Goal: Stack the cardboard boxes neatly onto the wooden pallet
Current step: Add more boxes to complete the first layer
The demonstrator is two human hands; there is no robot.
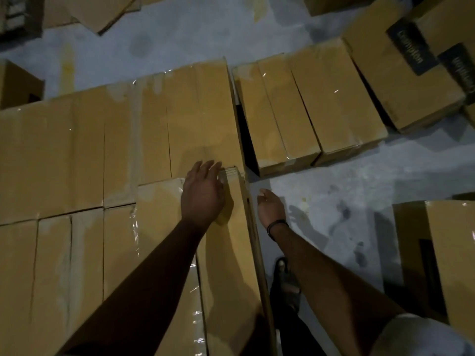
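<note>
The left hand is lying flat, fingers straight and slightly spread, pressing on the far right corner of the nearest cardboard box in a tight layer of boxes. The right hand is hanging just beside that box's right side, its fingers relaxed and holding nothing. Loose boxes are lying on the grey floor, beyond the stack.

Approx. 12 cardboard boxes, 1 left hand + 1 right hand.

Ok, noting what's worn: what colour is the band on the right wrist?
The wristband is black, a thin cord; the head view shows it.
</note>
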